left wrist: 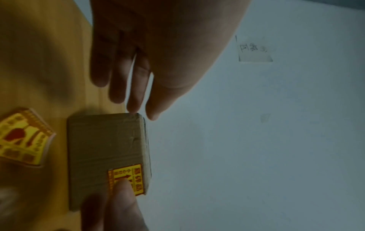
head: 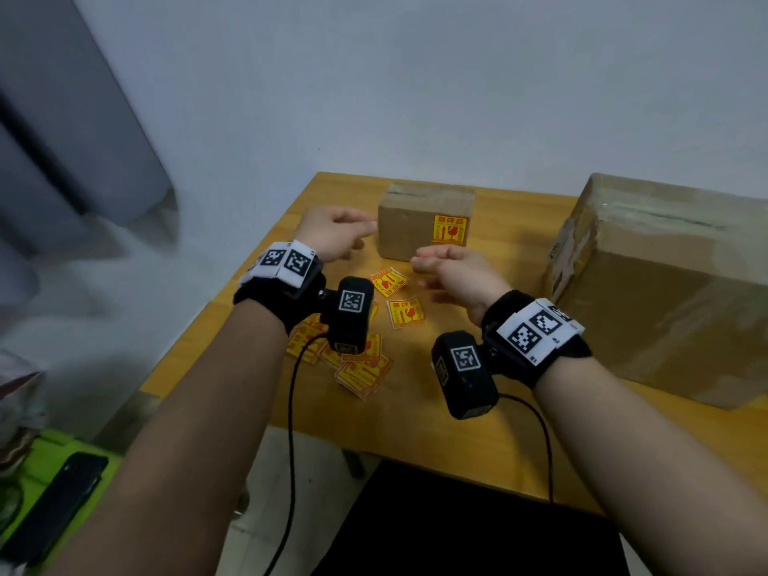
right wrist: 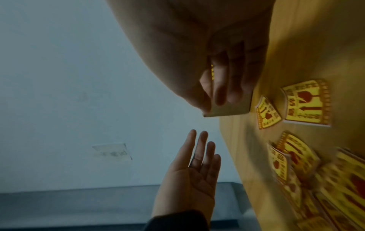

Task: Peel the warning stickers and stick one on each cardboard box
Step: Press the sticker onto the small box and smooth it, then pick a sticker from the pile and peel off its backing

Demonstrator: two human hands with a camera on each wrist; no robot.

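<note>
Hands at frame centre: left hand (head: 337, 232) open beside the small cardboard box (head: 419, 220) bearing a warning sticker (head: 451, 230); right hand (head: 451, 271) loosely curled, empty; loose stickers (head: 365, 365) below on the desk (head: 436, 430).

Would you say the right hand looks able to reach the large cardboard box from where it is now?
Probably yes: the right hand hovers over bare table beside the large cardboard box, holds nothing, and nothing lies between them.
</note>
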